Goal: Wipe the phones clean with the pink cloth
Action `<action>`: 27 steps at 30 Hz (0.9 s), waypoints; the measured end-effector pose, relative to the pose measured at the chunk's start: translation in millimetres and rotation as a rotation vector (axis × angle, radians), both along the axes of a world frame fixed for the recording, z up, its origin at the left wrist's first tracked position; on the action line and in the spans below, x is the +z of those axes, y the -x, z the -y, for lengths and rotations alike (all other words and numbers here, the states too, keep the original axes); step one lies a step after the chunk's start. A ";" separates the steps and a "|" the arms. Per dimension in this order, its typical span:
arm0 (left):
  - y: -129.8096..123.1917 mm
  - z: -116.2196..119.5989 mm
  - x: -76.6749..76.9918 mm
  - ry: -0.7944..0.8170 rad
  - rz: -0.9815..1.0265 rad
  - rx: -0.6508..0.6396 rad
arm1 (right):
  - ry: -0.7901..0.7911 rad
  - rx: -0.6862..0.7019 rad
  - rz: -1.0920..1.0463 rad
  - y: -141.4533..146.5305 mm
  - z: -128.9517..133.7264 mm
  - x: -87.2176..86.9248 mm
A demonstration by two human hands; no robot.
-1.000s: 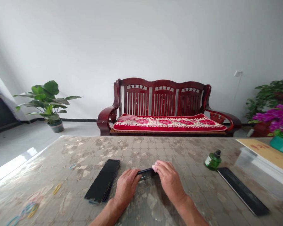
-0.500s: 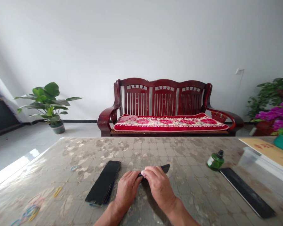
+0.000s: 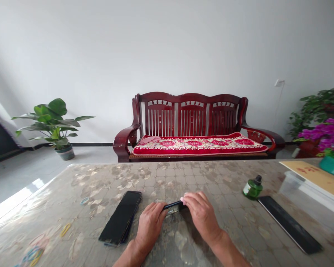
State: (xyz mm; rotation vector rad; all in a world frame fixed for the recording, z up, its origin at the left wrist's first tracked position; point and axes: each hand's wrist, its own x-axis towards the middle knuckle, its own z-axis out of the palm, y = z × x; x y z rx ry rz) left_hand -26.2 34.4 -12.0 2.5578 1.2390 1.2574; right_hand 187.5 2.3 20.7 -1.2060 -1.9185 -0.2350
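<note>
- Head view: one dark slab, thin, seen nearly edge-on, held by the left hand at its left end, midway along the tabletop, toward the near edge.
- One pink piece, soft-looking, pinched in the fingertips of the right hand at the slab's right end; contact between piece and slab cannot be told.
- One black phone, screen up, laid left of the hands, a bluish edge visible beneath it.
- Loose bands: blue band and yellow band, placed toward the left edge; tangle of coloured bands, lying nearer the near left corner.
- One green bottle, black-topped, stood upright toward the right; just beside it, one long black panel, laid flat and slanted toward the near edge.
- One clear box, set toward the far right corner, topped by a tan board.
</note>
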 end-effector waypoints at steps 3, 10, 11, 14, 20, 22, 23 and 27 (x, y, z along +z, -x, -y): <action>-0.3 0.9 2.5 -0.004 0.006 -0.006 | 0.016 0.067 0.029 21.0 2.0 2.7; 0.9 -3.4 0.5 -0.008 0.026 0.022 | 0.023 0.021 -0.021 -8.2 -7.6 -0.5; 1.1 -4.0 -0.4 -0.009 0.032 0.020 | 0.020 0.006 -0.044 -16.4 -9.3 -2.7; 2.0 -4.8 -2.6 0.000 0.035 0.017 | 0.006 -0.040 -0.136 -33.3 -13.1 -9.8; 4.7 -4.3 1.6 0.049 -0.027 -0.022 | 0.020 -0.061 -0.444 -34.5 -16.9 -21.4; 5.5 -4.2 5.8 0.053 -0.054 -0.051 | 0.060 -0.060 -0.572 -33.5 -17.4 -25.0; 5.8 -4.4 7.9 0.047 -0.071 -0.066 | 0.083 -0.058 -0.636 -33.5 -17.6 -26.8; 7.0 -6.3 14.6 0.017 -0.190 -0.111 | 0.208 -0.050 -0.832 -35.6 -18.1 -33.9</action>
